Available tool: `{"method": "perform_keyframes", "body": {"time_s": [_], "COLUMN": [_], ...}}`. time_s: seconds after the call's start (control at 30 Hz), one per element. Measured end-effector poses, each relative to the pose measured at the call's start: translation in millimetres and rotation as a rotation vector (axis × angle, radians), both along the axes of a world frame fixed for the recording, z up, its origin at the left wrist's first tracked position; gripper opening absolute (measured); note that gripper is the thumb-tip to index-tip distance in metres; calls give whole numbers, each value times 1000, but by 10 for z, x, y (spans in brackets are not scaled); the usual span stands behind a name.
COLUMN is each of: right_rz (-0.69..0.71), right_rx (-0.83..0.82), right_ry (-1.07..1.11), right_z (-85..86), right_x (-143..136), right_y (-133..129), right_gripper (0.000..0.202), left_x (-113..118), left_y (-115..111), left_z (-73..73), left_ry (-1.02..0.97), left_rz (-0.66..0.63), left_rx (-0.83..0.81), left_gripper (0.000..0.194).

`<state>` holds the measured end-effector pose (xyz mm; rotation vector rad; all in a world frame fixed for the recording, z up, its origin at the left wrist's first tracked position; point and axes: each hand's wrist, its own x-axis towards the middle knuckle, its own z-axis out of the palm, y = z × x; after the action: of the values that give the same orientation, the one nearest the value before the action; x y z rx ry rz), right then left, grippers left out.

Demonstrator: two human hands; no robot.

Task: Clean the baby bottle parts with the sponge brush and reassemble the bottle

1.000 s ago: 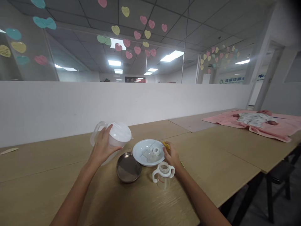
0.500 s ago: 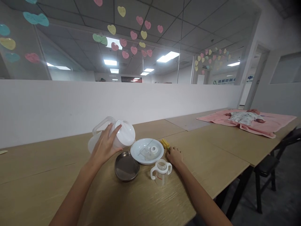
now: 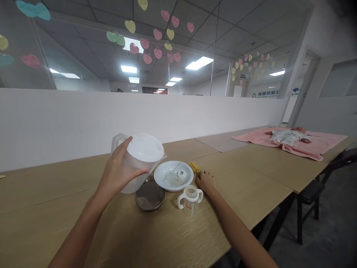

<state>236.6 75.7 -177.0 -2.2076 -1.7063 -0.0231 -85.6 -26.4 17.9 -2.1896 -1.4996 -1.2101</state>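
Observation:
My left hand [image 3: 118, 169] is wrapped round the side of a translucent pitcher [image 3: 135, 176] with a white lid, its handle on the far left. The pitcher leans only slightly, beside a dark metal tray [image 3: 150, 195]. A white bowl [image 3: 160, 178] holds clear parts and a white ring [image 3: 182, 174]. In front of it stands a clear bottle [image 3: 190, 201] with two white handles. My right hand [image 3: 206, 181] rests on the table right of the bowl, fingers curled by a yellow brush-like item [image 3: 194, 167]; what they grip is hidden.
A pink towel [image 3: 251, 137] with a baby doll [image 3: 287, 137] in patterned clothes lies at the table's far right. Behind the wooden table [image 3: 251, 186] runs a white wall [image 3: 83, 123] with glass above. A black chair [image 3: 308, 193] stands at the right.
My left hand has turned the pitcher more upright, so its lid now faces up more. My right hand keeps its place by the yellow item. The view has shifted slightly.

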Motion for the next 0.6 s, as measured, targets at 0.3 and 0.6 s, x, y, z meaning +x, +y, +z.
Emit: {"method": "perform_keyframes", "body": {"time_s": [0.3,0.6], "right_rz": [6,5], "right_rx": [2,14], "right_ry": [-3,27], "right_z": [8,21], "right_x": [1,-10], "right_y": [-12,-29], "right_gripper": [34,33], "left_x": [521,415], "left_y": [-300,-237], "left_z": [-269,-233], "left_ry": [425,442], "left_rz": [-313,-243], "left_rx": [105,136], "left_gripper": [80,71]}}
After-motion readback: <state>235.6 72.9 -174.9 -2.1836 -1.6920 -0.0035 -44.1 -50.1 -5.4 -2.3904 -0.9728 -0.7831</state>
